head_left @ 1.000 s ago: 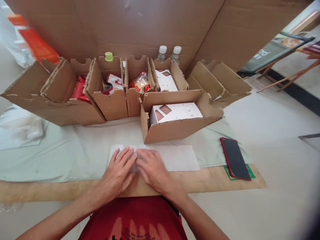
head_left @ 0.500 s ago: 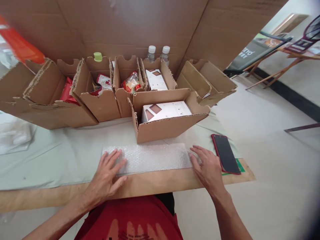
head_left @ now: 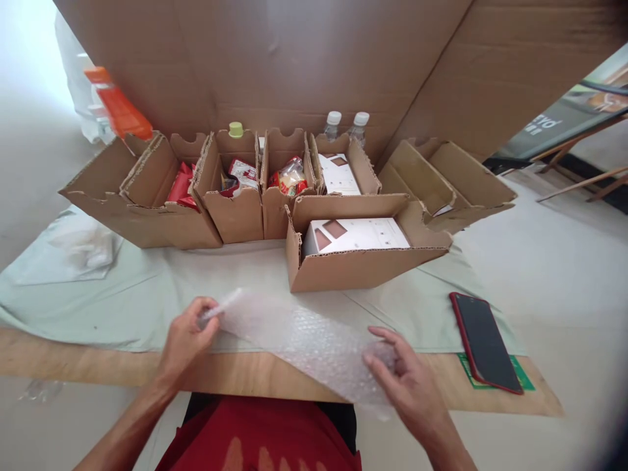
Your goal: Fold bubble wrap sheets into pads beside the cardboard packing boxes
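A sheet of clear bubble wrap (head_left: 299, 337) is lifted off the pale green cloth (head_left: 122, 294) at the table's near edge. My left hand (head_left: 186, 337) pinches its left end. My right hand (head_left: 405, 383) grips its right end, which hangs over the wooden table edge (head_left: 245, 373). Just behind the wrap stands an open cardboard box (head_left: 363, 268) with a white carton (head_left: 358, 234) lying inside.
A row of cardboard compartments (head_left: 235, 209) behind holds red packets, snacks and a white carton; bottles stand at the back. An orange-topped spray bottle (head_left: 115, 108) is far left. A red-cased phone (head_left: 485, 340) lies at the right. A tall cardboard wall (head_left: 294, 59) backs everything.
The bubble wrap lay flat under both palms; my hands slid apart to its ends and now lift it, tilted, toward me. The view shifted.
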### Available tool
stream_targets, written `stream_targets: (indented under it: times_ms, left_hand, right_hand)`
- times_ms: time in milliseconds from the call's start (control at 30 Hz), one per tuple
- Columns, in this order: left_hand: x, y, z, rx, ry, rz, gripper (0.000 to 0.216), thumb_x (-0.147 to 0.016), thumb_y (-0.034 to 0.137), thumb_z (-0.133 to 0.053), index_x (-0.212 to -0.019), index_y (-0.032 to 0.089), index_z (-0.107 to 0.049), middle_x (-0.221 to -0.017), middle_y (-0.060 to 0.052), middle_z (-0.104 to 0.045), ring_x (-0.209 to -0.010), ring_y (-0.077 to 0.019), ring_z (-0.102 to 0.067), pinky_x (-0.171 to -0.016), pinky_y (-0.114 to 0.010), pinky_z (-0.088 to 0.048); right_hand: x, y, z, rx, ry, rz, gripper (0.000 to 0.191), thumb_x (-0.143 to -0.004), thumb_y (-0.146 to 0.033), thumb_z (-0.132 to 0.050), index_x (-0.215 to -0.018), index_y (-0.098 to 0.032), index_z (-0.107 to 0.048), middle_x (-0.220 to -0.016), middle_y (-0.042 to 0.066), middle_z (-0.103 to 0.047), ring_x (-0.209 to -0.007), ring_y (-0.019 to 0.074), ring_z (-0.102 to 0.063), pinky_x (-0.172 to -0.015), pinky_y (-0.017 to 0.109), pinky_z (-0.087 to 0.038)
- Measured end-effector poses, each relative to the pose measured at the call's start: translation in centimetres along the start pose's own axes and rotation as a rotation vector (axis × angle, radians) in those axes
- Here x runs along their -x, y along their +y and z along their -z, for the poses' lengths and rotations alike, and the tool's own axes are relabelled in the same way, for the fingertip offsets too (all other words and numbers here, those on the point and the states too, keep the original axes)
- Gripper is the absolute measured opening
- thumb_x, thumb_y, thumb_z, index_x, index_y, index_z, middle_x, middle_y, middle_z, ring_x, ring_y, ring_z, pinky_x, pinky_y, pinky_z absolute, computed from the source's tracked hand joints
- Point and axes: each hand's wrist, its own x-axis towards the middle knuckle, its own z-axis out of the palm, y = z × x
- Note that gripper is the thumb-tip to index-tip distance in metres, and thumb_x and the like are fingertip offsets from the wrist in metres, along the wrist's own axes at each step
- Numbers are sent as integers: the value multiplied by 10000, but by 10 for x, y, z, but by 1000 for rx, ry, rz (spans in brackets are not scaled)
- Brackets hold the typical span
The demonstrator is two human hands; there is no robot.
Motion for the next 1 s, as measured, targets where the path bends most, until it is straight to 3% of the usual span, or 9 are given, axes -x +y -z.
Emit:
stream_targets:
  times_ms: [100,267,400,467,600,700,833,900,1000]
  left_hand:
    - [-37,2,26,-46,71,-13,365,-891,380,-571,-1229,244,-597,-1130,-24,-740,-585,-136,-590,-691,-293,-527]
    - [-101,21,8,-187,69,-377,580,-867,217,-617,-1430,163,-491,-1347,-152,-654,-1170,-313,-639,-1024,-469,-496]
    - [-76,22,-6,-118,121,-588,586,-871,145,-590,-1447,147,-482,-1517,-195,-500,-1456,-363,-408,-1183,-605,-341]
    - [-37,17,1,27,-44,-655,598,-835,68,-498,-1417,204,-521,-1491,-140,-542,-1469,-316,-407,-1187,-586,-367]
    - [39,11,20,270,-446,-560,829,-719,95,-517,-1517,288,-411,-1519,-98,-530,-1471,-311,-418,-1138,-570,-463]
    - [55,19,10,314,-335,-428,749,-779,159,-583,-1504,261,-424,-1417,-125,-606,-1341,-301,-549,-1082,-519,-515]
    - [28,22,-24,262,-64,-153,493,-904,213,-525,-1398,216,-532,-999,-59,-725,-909,-209,-680,-881,-387,-565]
    - [13,17,-36,184,-48,-102,587,-880,211,-549,-1461,192,-467,-866,-20,-696,-810,-200,-656,-831,-372,-548]
    - [5,7,-45,80,-62,-139,711,-854,197,-566,-1534,175,-360,-816,-1,-667,-793,-207,-636,-821,-373,-526]
  right_hand:
    - [29,-13,-37,-270,-139,-47,675,-912,-492,-629,-1509,-236,-448,-835,16,-669,-646,178,-610,-589,291,-533]
    - [55,-29,-87,-574,-364,-257,833,-912,-496,-662,-1619,-282,-275,-913,23,-643,-587,128,-516,-516,256,-495]
    - [62,-34,-88,-576,-411,-310,649,-900,-555,-668,-1466,-259,-550,-836,12,-641,-603,134,-522,-577,274,-499]
    - [61,-39,-84,-572,-414,-318,479,-879,-566,-692,-1215,-225,-727,-785,17,-640,-654,156,-555,-632,287,-500]
    - [40,-63,-90,-689,-384,-311,370,-868,-561,-713,-1032,-230,-741,-811,19,-665,-699,162,-588,-668,281,-505]
    - [12,-86,-103,-811,-393,-244,423,-893,-584,-666,-1098,-216,-705,-915,54,-704,-741,176,-637,-697,304,-541]
    - [-13,-95,-112,-836,-378,-139,599,-943,-572,-592,-1412,-211,-499,-1083,129,-727,-899,237,-706,-659,326,-573]
    - [-16,-89,-109,-671,-283,-20,566,-976,-508,-569,-1451,-221,-460,-1070,117,-732,-851,219,-713,-670,338,-588]
    - [-14,-75,-102,-247,-145,334,330,-975,-335,-590,-1289,-240,-627,-1088,99,-736,-947,228,-705,-837,397,-596]
